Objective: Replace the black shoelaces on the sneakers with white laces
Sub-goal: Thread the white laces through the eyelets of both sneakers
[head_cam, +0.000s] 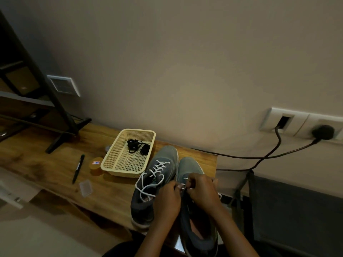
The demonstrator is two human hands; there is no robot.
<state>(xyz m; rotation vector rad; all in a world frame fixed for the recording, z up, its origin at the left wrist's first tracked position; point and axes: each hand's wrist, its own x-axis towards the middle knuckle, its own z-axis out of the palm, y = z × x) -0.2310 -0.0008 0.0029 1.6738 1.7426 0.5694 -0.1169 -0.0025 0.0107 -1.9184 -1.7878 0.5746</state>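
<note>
Two grey-blue sneakers stand side by side on a wooden table (55,164). The left sneaker (157,175) carries a white lace (150,182) threaded through its eyelets, its loose ends looped over the opening. Over the right sneaker (191,169), my left hand (167,199) and my right hand (202,191) meet and pinch a white lace (183,186) at the eyelets; my fingers hide most of it. The black laces (137,145) lie bundled in a cream plastic basket (128,167) behind the left sneaker.
A black pen (78,168), a small round orange tub (95,166) and a clear plastic packet (85,188) lie left of the basket. A dark stand's foot (63,138) rests at the table's back left. Black cables (259,156) run from wall sockets at right.
</note>
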